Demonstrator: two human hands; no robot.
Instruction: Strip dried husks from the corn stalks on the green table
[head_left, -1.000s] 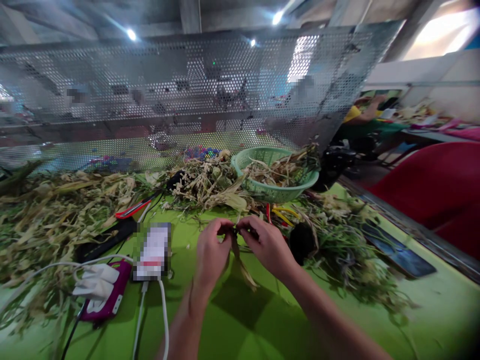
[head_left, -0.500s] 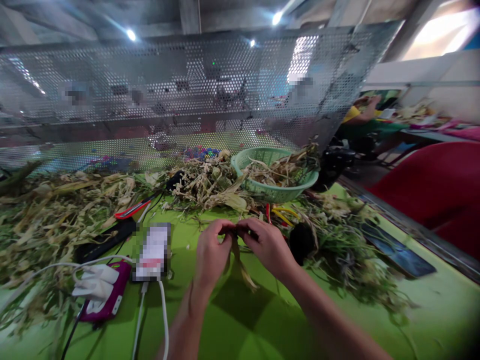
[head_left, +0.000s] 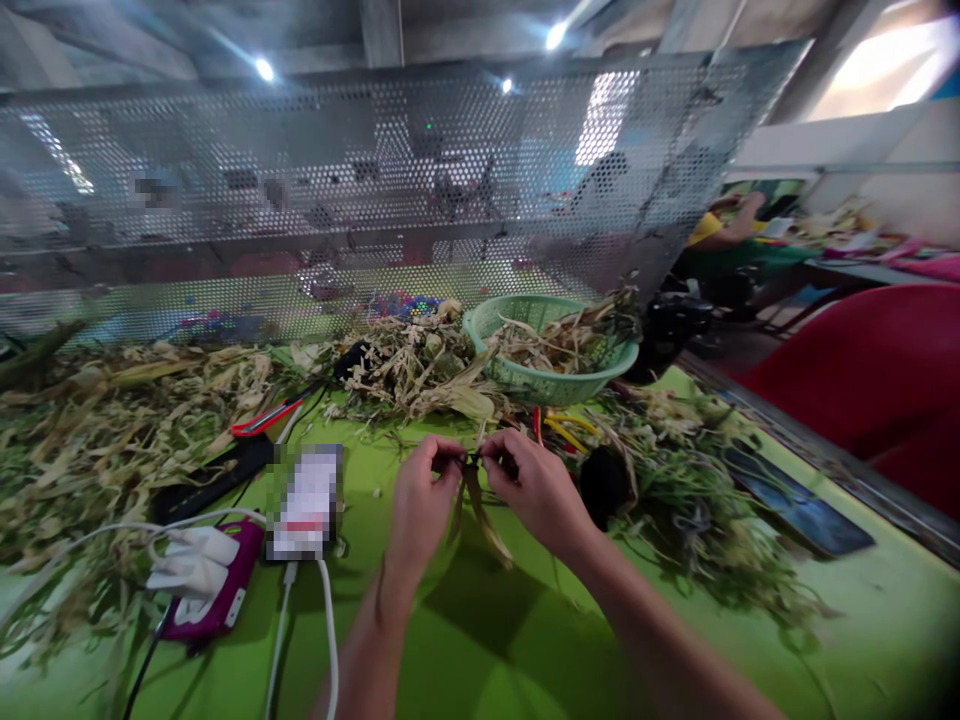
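My left hand (head_left: 421, 497) and my right hand (head_left: 534, 487) meet above the green table (head_left: 510, 640). Both pinch the top of a small bunch of dry leaf strips (head_left: 476, 505), which hangs down between them. A thin dark tie shows between my fingertips at the top of the bunch. Behind my hands lie piles of dry husks and leaves (head_left: 405, 365). A green plastic basket (head_left: 547, 375) holding more husks stands a little beyond my right hand.
A phone (head_left: 306, 502) on a white cable lies left of my hands, next to a purple power bank with white plugs (head_left: 202, 580). Red-handled scissors (head_left: 266, 417) lie farther back. A perforated metal screen (head_left: 375, 200) walls off the far side. Another person sits far right.
My hands have pulled slightly apart, and the hanging leaf strips have shifted a little. The rest is as before.
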